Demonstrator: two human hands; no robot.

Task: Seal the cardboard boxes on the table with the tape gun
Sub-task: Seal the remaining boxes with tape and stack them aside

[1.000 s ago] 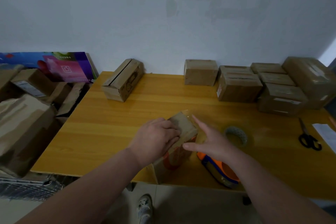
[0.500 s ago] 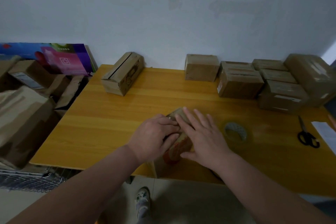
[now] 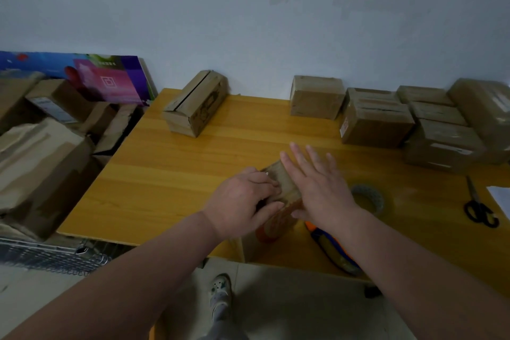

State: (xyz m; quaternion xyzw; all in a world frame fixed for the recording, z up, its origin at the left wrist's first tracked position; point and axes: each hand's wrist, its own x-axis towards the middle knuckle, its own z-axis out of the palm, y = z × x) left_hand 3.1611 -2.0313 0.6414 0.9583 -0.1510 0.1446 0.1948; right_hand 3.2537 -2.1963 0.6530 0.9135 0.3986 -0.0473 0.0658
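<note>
Single head-worn view, forward and down, close over the table (image 3: pixel 171 174)

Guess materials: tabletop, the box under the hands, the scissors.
Tabletop: wood or wood-look laminate, semi-gloss; grain streaks and soft sheen. Near box: matte brown cardboard; its top looks shiny, probably clear tape. Scissors: black handles likely plastic, blades likely metal, too small to confirm.
</note>
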